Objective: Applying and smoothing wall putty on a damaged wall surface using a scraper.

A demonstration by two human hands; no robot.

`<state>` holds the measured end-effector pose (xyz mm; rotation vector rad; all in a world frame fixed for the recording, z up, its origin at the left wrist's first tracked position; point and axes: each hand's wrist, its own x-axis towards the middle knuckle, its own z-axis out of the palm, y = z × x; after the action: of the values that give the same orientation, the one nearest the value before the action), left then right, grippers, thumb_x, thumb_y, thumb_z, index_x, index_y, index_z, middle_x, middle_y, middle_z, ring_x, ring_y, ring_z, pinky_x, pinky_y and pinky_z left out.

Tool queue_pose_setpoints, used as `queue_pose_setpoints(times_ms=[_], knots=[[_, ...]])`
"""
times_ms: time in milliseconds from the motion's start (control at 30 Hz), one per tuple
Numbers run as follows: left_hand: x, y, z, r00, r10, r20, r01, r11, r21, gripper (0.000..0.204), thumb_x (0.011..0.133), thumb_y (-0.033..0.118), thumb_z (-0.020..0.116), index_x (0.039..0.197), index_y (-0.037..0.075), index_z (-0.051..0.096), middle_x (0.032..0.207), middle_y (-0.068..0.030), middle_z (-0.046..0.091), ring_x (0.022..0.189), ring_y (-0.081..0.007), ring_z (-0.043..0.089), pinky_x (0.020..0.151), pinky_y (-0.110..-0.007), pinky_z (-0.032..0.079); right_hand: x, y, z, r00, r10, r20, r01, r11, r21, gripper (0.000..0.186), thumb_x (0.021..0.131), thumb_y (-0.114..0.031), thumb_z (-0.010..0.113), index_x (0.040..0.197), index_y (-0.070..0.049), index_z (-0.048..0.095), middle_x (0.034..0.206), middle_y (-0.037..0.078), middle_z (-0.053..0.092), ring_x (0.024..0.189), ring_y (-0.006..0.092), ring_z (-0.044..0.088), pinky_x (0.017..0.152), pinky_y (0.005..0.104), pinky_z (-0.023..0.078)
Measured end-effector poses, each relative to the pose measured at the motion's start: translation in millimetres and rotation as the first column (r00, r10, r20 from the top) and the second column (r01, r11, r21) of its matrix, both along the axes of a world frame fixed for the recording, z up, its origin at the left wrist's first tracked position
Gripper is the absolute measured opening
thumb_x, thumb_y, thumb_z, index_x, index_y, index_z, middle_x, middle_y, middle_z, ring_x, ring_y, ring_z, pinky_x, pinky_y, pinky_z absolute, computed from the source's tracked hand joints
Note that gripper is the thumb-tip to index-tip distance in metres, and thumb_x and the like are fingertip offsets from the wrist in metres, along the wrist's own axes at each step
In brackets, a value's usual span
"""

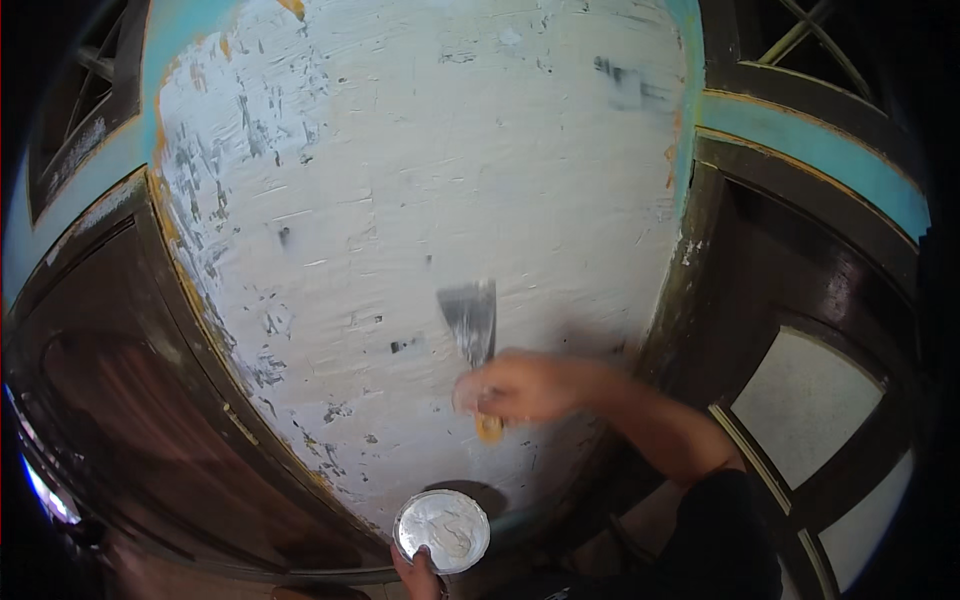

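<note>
My right hand (515, 385), smeared by motion, is closed round the yellow handle of a putty knife (468, 315). The wide metal blade points up against the middle of a white, patchy wall (400, 200) with grey flecks and ridges. Below, at the bottom centre, my left hand (420, 572) grips a round tub (450, 525) with whitish paste inside, its thumb over the rim.
Dark wooden doors stand at the left (90, 380) and right (740, 250) of the wall. Turquoise strips (810, 145) with worn orange edges run above and beside them. Light panels (800, 400) sit in the right door.
</note>
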<state>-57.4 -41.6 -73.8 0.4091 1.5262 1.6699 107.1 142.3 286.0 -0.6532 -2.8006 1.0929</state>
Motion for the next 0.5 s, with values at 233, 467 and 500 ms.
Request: queue_pose_setpoints(times_ms=[233,467,500], knots=[[18.6,-9.0,33.7,0.992,0.067,0.112,-0.079,0.991,0.109,0.047,0.083,0.004,0.05,0.128,-0.004,0.037,0.112,-0.0102,0.052,0.099,-0.0211,0.049,0.086,-0.032,0.039,44.1,-12.9,-63.3,0.966,0.238,-0.098,-0.236,0.971,0.036,0.019,0.089,-0.017,0.044,0.095,-0.005,0.057,0.088,0.013,0.061,0.079,0.029,0.059,0.072,0.0368,0.045],[15.1,-7.8,17.3,0.997,-0.074,-0.018,0.073,0.997,-0.004,0.047,0.084,0.006,0.051,0.127,-0.003,0.037,0.114,-0.0096,0.051,0.099,-0.0196,0.048,0.085,-0.031,0.038,59.7,19.8,11.8,0.936,-0.136,-0.323,0.222,0.944,0.246,0.015,0.083,-0.008,0.045,0.09,-0.001,0.057,0.077,0.012,0.057,0.068,0.0187,0.056,0.065,0.0313,0.045],[14.9,-2.1,12.8,0.995,-0.091,-0.033,0.089,0.994,-0.063,0.048,0.083,0.005,0.052,0.128,-0.002,0.037,0.113,-0.0092,0.051,0.098,-0.0192,0.049,0.085,-0.03,0.039,64.5,24.4,-23.6,0.933,-0.067,-0.353,0.162,0.955,0.248,0.014,0.083,-0.008,0.046,0.089,-0.001,0.056,0.078,0.013,0.058,0.068,0.0212,0.056,0.065,0.0316,0.045]])
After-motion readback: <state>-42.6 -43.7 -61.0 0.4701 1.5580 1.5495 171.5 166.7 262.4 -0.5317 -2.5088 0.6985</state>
